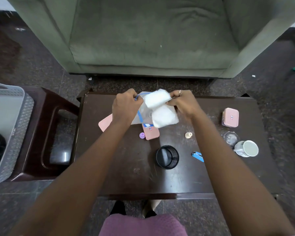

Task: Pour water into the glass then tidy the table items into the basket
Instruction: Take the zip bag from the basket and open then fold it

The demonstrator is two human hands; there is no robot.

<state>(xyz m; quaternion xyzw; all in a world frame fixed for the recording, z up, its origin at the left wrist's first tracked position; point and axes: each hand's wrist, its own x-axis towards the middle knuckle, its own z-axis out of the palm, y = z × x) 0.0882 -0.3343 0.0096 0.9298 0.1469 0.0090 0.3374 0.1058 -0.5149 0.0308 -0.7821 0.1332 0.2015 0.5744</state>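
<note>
Both hands are raised over the far middle of the dark table (129, 176). My left hand (125, 106) pinches the blue-edged rim of a clear plastic bag (143, 114). My right hand (184, 103) grips white folded cloth (160, 108) at the bag's mouth; part of the cloth hangs lower, in front of the bag. The grey perforated basket (19, 126) stands at the left on a dark stool (46, 133). A glass (231, 137) and a white mug (247, 148) sit at the table's right.
On the table lie a pink lid (106, 124), a pink box (151, 132), a lidded pink box (230, 117), a purple cap (142, 135), a small beige bottle (188, 135), a black mesh cup (167, 156) and a blue clip (197, 156). A green sofa (152, 40) stands behind.
</note>
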